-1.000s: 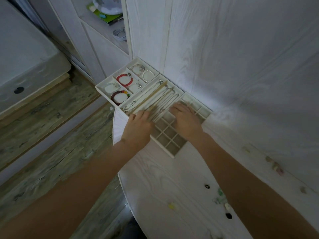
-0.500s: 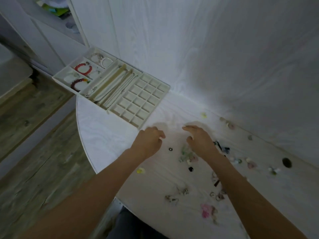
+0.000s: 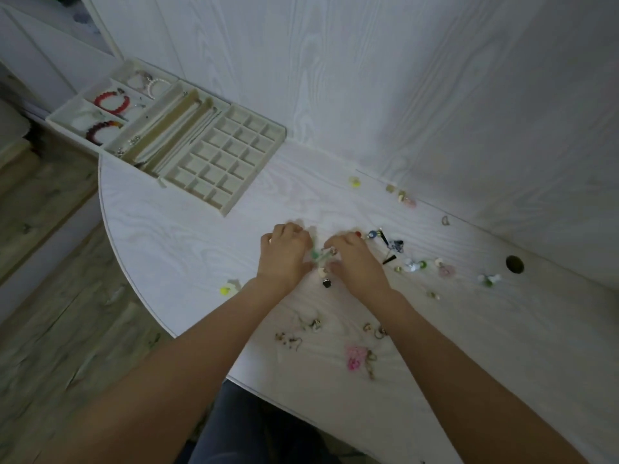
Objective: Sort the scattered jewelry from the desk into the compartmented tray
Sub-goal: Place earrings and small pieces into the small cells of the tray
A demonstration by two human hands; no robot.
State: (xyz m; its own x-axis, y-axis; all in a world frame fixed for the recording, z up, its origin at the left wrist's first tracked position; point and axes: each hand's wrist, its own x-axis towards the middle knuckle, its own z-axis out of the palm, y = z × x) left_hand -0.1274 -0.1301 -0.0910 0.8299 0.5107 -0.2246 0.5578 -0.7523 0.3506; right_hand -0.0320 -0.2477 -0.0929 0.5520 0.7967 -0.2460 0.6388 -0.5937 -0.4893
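Head view shows a white wood-grain desk (image 3: 187,236) with a cream compartmented tray (image 3: 234,152) at its 10 o'clock corner, bracelets and chains in its left sections. Both hands meet mid-desk, fingers curled: left hand (image 3: 284,254) and right hand (image 3: 356,262) pinch a small green-and-white jewelry piece (image 3: 320,257) between them. Scattered small earrings and charms (image 3: 413,264) lie from 2 to 6 o'clock of the hands, a pink charm (image 3: 355,356) nearest the viewer.

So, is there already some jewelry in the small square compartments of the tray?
No. The grid of small square compartments looks bare, while the red bracelet lies in a larger compartment at the tray's far left end.
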